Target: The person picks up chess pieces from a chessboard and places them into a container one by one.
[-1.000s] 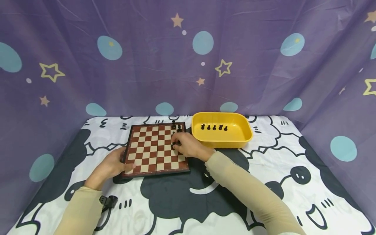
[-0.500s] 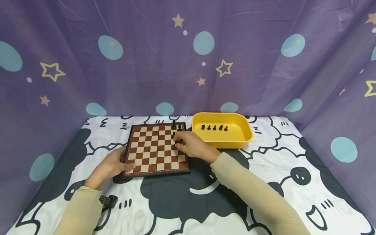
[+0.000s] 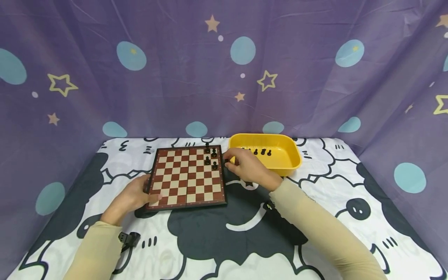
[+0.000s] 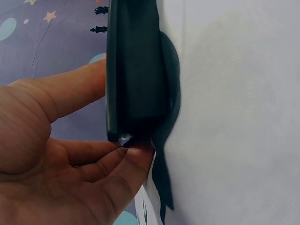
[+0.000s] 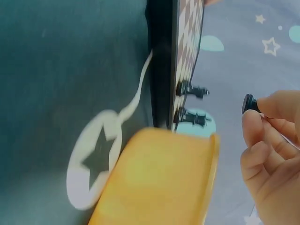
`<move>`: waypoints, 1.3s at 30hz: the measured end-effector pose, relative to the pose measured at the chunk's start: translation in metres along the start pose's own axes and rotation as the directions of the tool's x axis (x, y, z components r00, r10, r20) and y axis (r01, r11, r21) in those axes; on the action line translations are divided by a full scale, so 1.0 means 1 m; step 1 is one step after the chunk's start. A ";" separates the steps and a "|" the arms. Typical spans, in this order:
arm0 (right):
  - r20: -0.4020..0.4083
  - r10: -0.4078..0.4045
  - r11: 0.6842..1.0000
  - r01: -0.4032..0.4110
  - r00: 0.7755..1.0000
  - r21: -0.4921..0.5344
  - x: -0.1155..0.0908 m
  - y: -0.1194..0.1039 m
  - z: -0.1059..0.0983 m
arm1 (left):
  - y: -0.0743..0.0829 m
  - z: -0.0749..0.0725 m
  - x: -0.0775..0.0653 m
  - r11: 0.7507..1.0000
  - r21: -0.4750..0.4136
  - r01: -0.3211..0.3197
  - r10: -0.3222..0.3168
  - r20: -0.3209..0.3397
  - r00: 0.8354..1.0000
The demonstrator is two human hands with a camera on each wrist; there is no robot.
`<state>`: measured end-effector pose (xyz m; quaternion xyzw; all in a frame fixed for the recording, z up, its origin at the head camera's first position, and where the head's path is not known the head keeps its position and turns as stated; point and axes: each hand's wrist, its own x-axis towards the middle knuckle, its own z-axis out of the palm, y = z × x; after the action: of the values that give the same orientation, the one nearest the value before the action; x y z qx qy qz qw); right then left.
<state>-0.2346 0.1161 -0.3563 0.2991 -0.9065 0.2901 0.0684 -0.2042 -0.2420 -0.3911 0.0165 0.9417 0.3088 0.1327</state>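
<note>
My left hand (image 3: 131,196) holds the left edge of a brown and cream chessboard (image 3: 173,175), thumb over its top and the other fingers at its side. In the left wrist view the thumb (image 4: 77,91) lies against the board's rim. My right hand (image 3: 250,165) is over the gap between the board and a yellow tub (image 3: 267,172). Between thumb and fingers it pinches a black chess piece (image 5: 249,103), its round base showing and the rest hidden by the fingers. Several black chess pieces (image 3: 207,161) stand at the board's far right.
Several more black chess pieces (image 3: 263,152) are inside the tub, some partly behind my right hand. A small black device (image 3: 132,239) with a cable is by my left sleeve. A cartoon-print cloth (image 3: 210,241) covers the table, and a purple curtain (image 3: 175,97) hangs behind it.
My right hand has moved right, off the board to the tub's left side, with a black chess piece in its fingers. Pieces it had covered now show. The left hand stays put.
</note>
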 end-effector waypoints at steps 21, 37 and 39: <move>-0.018 0.124 0.992 -0.124 0.992 -0.006 0.010 0.070 -0.010 | 0.000 0.000 -0.001 1.000 0.007 -0.008 0.008 -0.011 1.000; 0.061 0.232 0.973 -0.231 0.971 -0.020 0.032 0.090 -0.001 | 0.002 -0.001 -0.003 1.000 -0.029 0.008 -0.008 -0.004 1.000; 0.067 0.229 0.973 -0.228 0.971 -0.023 0.033 0.091 0.000 | 0.002 -0.001 -0.003 1.000 -0.029 0.009 -0.009 -0.004 1.000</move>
<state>-0.3147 0.1588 -0.3903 0.2020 -0.9389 0.2787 0.0053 -0.2019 -0.2417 -0.3887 0.0098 0.9375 0.3218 0.1325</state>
